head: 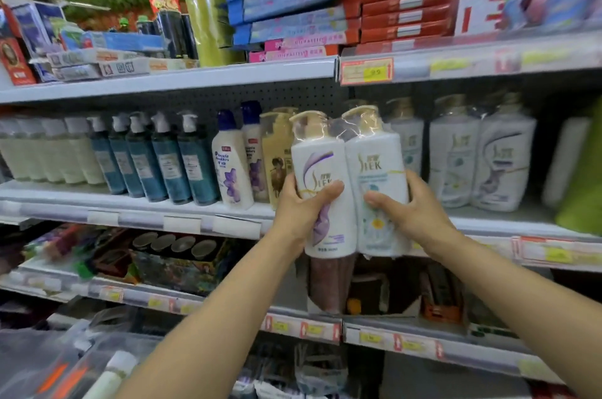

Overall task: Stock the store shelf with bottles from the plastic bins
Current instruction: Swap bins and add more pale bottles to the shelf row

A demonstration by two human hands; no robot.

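A plastic-wrapped twin pack of white pump bottles (350, 167) with gold caps is held upright in front of the middle shelf (182, 208). My left hand (301, 203) grips the left bottle, which carries a purple swirl. My right hand (412, 204) grips the right bottle from its right side. The pack hangs in the gap between a yellow bottle (277, 154) and more white twin packs (482, 157) standing on the shelf. Its base sits lower than the shelf's front edge.
Teal pump bottles (169, 157) and white purple-flower bottles (231, 164) fill the shelf's left part. Stacked flat boxes (293, 1) sit on the shelf above. A clear plastic bin (65, 366) with bottles is at the bottom left. A green object (583, 180) stands far right.
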